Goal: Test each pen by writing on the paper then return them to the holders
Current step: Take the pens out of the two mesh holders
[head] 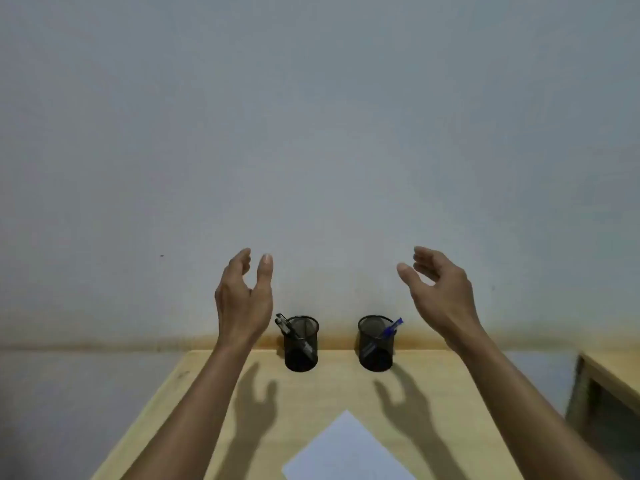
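Note:
Two black mesh pen holders stand at the far edge of the wooden table (194, 393), against the wall. The left holder (301, 344) has black pens (286, 325) leaning out to the left. From the right holder (375, 344) blue pens (390, 330) lean out to the right. A white sheet of paper (346, 448) lies at the near middle, turned cornerwise. My left hand (244, 299) is raised above and left of the left holder, fingers apart, empty. My right hand (441, 292) is raised above and right of the right holder, also spread and empty.
A grey wall rises right behind the holders. A second wooden piece of furniture (609, 386) stands at the right edge, apart from the table. Both hands cast shadows on the tabletop between holders and paper.

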